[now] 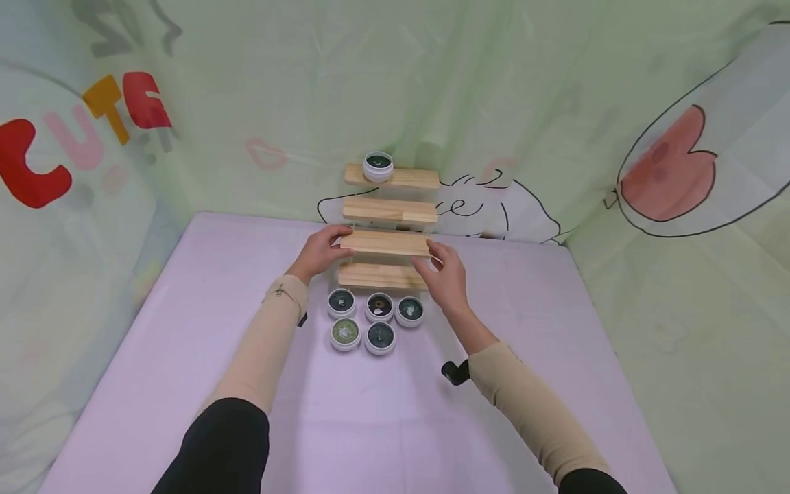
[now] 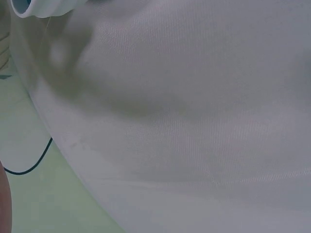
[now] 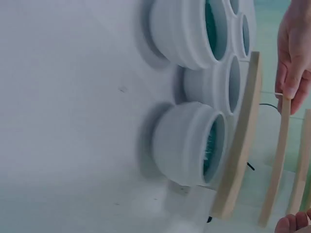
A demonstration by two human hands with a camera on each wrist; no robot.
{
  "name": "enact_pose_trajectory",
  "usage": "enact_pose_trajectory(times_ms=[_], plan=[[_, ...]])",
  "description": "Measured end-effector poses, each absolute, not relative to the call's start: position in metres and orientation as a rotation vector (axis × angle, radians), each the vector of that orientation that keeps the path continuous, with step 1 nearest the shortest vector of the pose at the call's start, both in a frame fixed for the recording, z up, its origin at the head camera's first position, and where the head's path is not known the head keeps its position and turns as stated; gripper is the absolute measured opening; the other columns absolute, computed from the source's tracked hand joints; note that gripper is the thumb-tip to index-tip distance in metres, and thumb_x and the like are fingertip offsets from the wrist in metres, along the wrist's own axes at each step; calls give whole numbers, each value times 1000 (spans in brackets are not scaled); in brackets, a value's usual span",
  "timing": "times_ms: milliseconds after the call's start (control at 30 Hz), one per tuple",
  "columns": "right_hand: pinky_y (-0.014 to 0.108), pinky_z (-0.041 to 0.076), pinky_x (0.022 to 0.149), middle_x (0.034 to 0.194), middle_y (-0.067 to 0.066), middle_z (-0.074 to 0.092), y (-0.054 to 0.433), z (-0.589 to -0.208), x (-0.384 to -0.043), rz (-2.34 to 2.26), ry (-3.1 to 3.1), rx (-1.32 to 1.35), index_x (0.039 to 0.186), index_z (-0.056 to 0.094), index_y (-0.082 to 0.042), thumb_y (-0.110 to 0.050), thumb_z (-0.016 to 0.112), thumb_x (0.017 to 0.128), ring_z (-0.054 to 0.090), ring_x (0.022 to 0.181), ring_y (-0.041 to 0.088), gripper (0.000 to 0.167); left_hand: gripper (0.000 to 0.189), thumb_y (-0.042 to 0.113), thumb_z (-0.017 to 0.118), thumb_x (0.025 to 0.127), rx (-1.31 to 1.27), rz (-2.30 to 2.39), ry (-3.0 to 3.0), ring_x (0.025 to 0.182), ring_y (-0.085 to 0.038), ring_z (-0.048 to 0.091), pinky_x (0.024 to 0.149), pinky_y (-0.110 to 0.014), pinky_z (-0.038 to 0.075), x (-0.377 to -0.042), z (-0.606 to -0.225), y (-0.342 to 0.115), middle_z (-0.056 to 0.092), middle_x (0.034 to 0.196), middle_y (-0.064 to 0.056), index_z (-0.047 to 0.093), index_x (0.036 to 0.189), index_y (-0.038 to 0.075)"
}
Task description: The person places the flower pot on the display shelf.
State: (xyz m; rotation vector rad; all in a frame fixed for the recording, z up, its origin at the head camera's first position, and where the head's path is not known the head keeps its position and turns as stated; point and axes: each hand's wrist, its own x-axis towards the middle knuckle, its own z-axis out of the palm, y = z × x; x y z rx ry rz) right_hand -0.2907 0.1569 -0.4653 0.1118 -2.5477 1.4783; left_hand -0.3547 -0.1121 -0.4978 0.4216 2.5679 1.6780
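Note:
A tiered stand of narrow wooden boards rises at the back of the table. My left hand (image 1: 322, 251) grips the left end of the second-lowest wooden board (image 1: 385, 243), thumb in front and fingers behind; the right wrist view shows this pinch too. At the same board's right end, my right hand (image 1: 447, 276) holds the corner between thumb and curled fingers. Below them is the lowest board (image 1: 381, 276). Several small round white pots (image 3: 187, 138) with dark green insides stand in front of the stand. Another white pot (image 1: 378, 167) sits on the top board (image 1: 416, 178).
The pots in front form two rows, among them one with a lighter green inside (image 1: 345, 331). A pale lilac cloth (image 1: 395, 425) covers the table. Printed curtains (image 1: 370, 82) hang behind and at both sides, close behind the stand.

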Motion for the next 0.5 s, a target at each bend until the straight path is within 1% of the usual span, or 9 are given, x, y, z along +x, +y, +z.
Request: enact_pose_trajectory(times_ms=[167, 400, 500], plan=[[28, 45, 109, 135, 15, 50, 166, -478, -273, 1471, -2561, 106, 140, 50, -2, -23, 72, 91, 49, 126, 25, 58, 52, 7, 73, 87, 420, 1665, 2580, 135, -30, 43, 107, -29, 47, -355, -497, -112, 47, 143, -17, 54, 134, -4], [36, 43, 112, 140, 15, 46, 176, -497, -244, 1479, -2588, 90, 142, 49, -4, -22, 73, 90, 45, 131, 27, 59, 51, 8, 74, 87, 440, 1658, 2595, 134, -29, 45, 106, -30, 48, -356, -499, -112, 49, 141, -17, 55, 133, -4], [36, 43, 112, 141, 14, 46, 179, -508, -234, 1498, -2600, 84, 142, 49, -5, -21, 73, 90, 44, 132, 27, 60, 51, 9, 74, 88, 437, 1641, 2604, 134, -29, 45, 107, -30, 48, -355, -500, -113, 49, 141, -17, 55, 133, -3]])
